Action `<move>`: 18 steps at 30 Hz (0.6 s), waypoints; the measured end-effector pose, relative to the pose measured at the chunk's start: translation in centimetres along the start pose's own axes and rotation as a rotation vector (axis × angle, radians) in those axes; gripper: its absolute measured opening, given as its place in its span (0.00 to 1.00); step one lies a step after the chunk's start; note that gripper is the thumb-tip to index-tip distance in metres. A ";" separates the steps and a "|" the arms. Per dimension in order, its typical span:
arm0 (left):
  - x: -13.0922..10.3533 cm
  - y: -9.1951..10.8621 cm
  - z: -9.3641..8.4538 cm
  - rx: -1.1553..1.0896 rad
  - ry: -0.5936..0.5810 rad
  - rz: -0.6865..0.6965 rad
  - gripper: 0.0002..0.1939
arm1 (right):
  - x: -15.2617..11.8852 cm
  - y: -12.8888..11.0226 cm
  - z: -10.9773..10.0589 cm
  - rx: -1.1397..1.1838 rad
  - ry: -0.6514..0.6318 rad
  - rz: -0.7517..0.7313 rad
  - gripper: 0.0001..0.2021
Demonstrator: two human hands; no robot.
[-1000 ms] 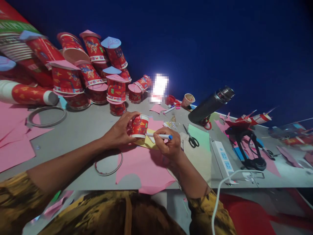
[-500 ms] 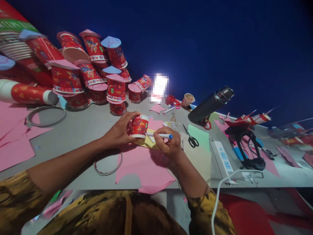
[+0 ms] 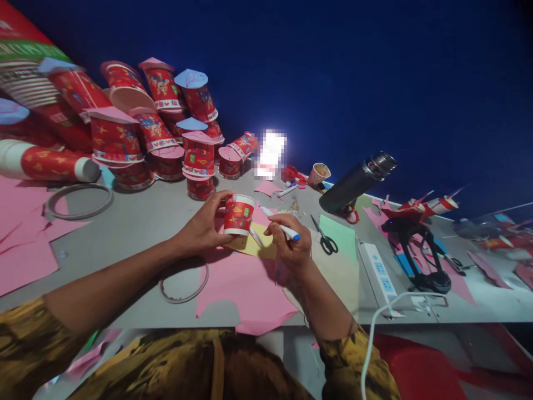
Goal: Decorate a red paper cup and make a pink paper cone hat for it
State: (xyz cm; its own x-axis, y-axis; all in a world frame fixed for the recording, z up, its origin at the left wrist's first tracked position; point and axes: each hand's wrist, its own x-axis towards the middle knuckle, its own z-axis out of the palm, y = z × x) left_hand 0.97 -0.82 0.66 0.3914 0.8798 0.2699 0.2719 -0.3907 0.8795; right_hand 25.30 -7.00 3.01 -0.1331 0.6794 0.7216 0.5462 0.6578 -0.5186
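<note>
- The grey worktop point(image 3: 137, 228) spreads out in front of you, its near edge running just before your body.
- Red paper cups with pink and blue paper tops point(image 3: 116, 136) are grouped towards the far-left corner, many of them stacked.
- A cut pink sheet point(image 3: 245, 289) lies in front of you, reaching the near edge.
- The dark flask point(image 3: 353, 183) leans towards the right near the far edge.
- Your left hand point(image 3: 204, 225) is partly open, thumb and fingers curved around the red paper cup and holding it by its sides.
- Your right hand point(image 3: 293, 247) is nearly closed, fingers pinched around the blue-ended marker, which slants with its blue end towards you.
- The white power strip point(image 3: 380, 278) lies right of your right hand, running towards the near edge.
- Yellow paper point(image 3: 266, 248) lies on the pink sheet, between your hands and partly below the cup.
- Black-handled scissors point(image 3: 327, 241) rest beyond your right hand, beside green paper point(image 3: 343, 236).
- The red paper cup point(image 3: 239, 215) is in your left hand, rather upright, above the middle of the worktop.
- The blue-ended marker point(image 3: 289, 231) is apart from that cup, to its right.
</note>
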 end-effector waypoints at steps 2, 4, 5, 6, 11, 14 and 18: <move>0.0 0.1 0.1 -0.083 0.005 -0.050 0.44 | -0.2 0.0 0.4 -0.003 -0.001 -0.015 0.07; -0.1 0.4 0.3 -0.221 0.013 -0.121 0.44 | -0.4 0.2 0.9 -0.030 -0.016 -0.054 0.07; -0.1 0.5 0.4 -0.291 0.018 -0.164 0.44 | -0.5 0.2 1.2 -0.047 -0.028 -0.068 0.08; -0.2 0.7 0.5 -0.352 0.019 -0.206 0.43 | -0.6 0.3 1.5 -0.062 -0.041 -0.072 0.09; -0.3 0.7 1.1 -0.457 -0.002 -0.249 0.40 | -1.1 0.7 2.4 -0.097 -0.094 -0.014 0.12; -0.4 0.3 1.5 -0.490 -0.042 -0.227 0.41 | -1.1 0.3 2.5 -0.120 -0.079 0.000 0.10; -0.6 0.3 1.7 -0.588 -0.091 -0.230 0.45 | -1.0 -0.3 2.7 -0.180 -0.009 -0.032 0.04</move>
State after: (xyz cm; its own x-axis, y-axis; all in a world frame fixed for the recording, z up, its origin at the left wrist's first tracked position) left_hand 2.32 -1.90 0.09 0.4610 0.8867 0.0365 -0.1598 0.0424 0.9862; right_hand 23.03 -7.01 1.16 -0.1602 0.6624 0.7318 0.6805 0.6112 -0.4043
